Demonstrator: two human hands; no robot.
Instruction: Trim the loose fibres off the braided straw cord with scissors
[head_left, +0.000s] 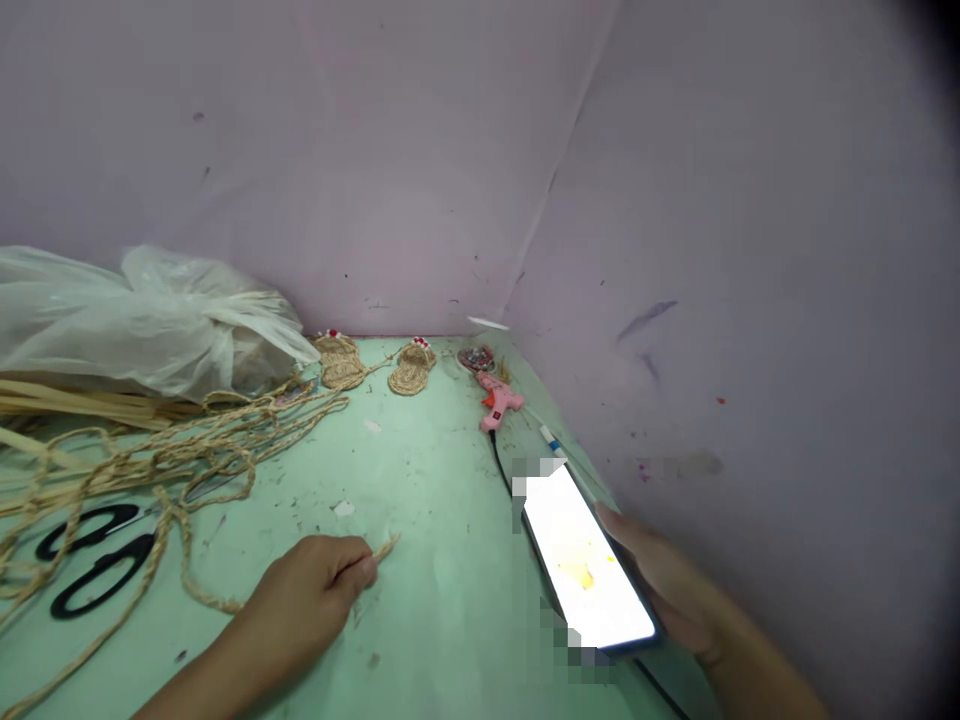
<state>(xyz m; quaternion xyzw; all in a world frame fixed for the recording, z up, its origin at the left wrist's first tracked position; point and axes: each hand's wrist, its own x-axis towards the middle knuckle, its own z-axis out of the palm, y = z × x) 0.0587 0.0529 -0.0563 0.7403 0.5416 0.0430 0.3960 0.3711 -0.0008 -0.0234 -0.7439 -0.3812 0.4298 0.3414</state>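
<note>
My left hand rests on the green table, fingers curled round the end of a braided straw rope whose tip pokes out past my thumb. The rope runs left into a loose tangle. My right hand holds a phone with a bright lit screen near the right wall, fingers wrapped behind its far edge. A dark cable runs from the phone towards the table's far end.
Black scissors lie under the rope at the left. A clear plastic bag covers straw stalks at the back left. Two small woven straw sandals and a pink glue gun sit by the back wall.
</note>
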